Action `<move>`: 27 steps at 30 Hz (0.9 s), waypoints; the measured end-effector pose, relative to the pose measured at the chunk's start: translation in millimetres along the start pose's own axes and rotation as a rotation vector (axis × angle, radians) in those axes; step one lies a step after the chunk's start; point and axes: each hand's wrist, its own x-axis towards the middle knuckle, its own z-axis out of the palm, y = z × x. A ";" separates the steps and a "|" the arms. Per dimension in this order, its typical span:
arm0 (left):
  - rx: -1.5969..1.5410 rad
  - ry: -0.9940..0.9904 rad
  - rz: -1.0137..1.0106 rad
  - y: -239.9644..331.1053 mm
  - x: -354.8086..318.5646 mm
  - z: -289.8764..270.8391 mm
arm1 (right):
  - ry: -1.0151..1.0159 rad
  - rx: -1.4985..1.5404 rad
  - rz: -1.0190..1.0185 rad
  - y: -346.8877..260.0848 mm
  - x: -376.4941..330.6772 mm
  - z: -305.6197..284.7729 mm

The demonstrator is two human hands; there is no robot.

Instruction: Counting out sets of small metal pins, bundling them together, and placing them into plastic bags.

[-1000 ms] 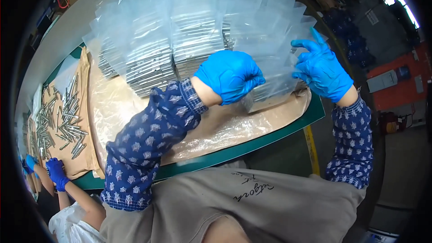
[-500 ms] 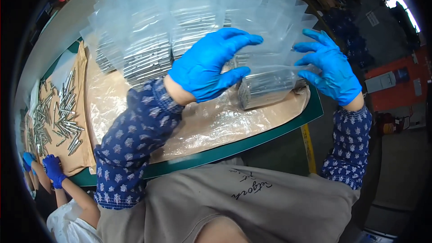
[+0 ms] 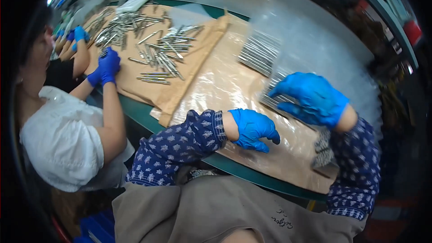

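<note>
My left hand (image 3: 256, 130), in a blue glove, hangs over the plastic-covered brown paper (image 3: 225, 81) with its fingers loosely bent and apart, and nothing shows in it. Farther right, my right hand (image 3: 312, 99) is also gloved in blue. Its thumb and fingers are spread in a curve over a bagged bundle of metal rods (image 3: 270, 99), partly covering it; contact cannot be made out. Behind that lies another bagged bundle (image 3: 260, 53). Bundles in clear bags (image 3: 323, 157) sit beside my right forearm, which hides part of them.
Loose metal rods (image 3: 166, 49) lie spread on brown paper (image 3: 180, 94) at the left. There a co-worker's violet-gloved hands (image 3: 108, 65) are at the table, with more gloved hands (image 3: 80, 33) beyond. Clear bag ends (image 3: 324, 40) fan out at the back right. The table has a green edge (image 3: 139, 114).
The view has swung left, bringing the co-worker and loose rods further in. My hands have left the near bagged bundle; my right hand is now over bundles further left, my left hand nearer the table's front edge.
</note>
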 end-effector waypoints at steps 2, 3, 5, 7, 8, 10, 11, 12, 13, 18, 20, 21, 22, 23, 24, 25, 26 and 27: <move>-0.039 0.059 -0.116 -5.7 -27.0 -7.1 | -0.060 0.031 -0.052 13.2 57.8 31.6; -0.026 0.079 -0.121 -11.7 -35.1 -13.0 | -0.049 0.050 -0.091 21.4 82.9 46.7; -0.148 0.093 -0.235 -26.8 -51.5 -21.9 | -0.049 -0.021 -0.088 31.1 136.9 76.0; -0.219 0.187 -0.270 -44.7 -63.9 -26.3 | -0.127 0.080 0.021 38.2 190.6 94.5; -0.208 0.256 -0.380 -50.1 -65.4 -28.4 | -0.139 0.069 0.002 45.5 211.0 105.8; -0.225 0.448 -0.475 -70.2 -65.2 -19.4 | -0.076 0.038 0.106 58.8 244.3 120.7; -0.232 0.469 -0.483 -83.7 -65.3 -11.9 | -0.093 0.036 0.089 63.1 259.8 125.4; -0.223 0.524 -0.445 -90.8 -64.6 -5.5 | -0.081 0.107 0.152 65.1 270.4 129.1; -0.216 0.576 -0.406 -97.9 -63.9 0.2 | -0.070 0.178 0.219 68.5 279.5 132.5; -0.207 0.532 -0.323 -94.5 -68.6 -2.8 | -0.045 0.060 0.255 101.8 306.3 128.8; -0.236 0.541 -0.337 -94.4 -68.2 -1.1 | -0.059 0.109 0.316 107.0 309.7 124.9; -0.253 0.545 -0.355 -93.5 -68.8 -1.9 | -0.058 0.158 0.374 107.6 311.5 123.6; -0.251 0.542 -0.367 -92.1 -69.8 -4.0 | -0.025 0.161 0.326 112.4 317.2 131.4; -0.262 0.544 -0.370 -92.0 -70.0 -3.5 | -0.035 0.165 0.328 108.3 320.0 134.7; -0.253 0.551 -0.379 -92.1 -69.9 -2.5 | -0.038 0.210 0.229 103.2 323.4 137.0; -0.243 0.558 -0.389 -90.9 -70.3 -2.6 | -0.038 0.255 0.129 98.7 326.4 140.2; -0.252 0.530 -0.427 -87.1 -71.7 -7.3 | -0.044 0.233 0.149 97.5 330.8 143.1; -0.255 0.530 -0.430 -85.7 -72.8 -7.6 | -0.046 0.237 0.149 96.0 331.7 145.0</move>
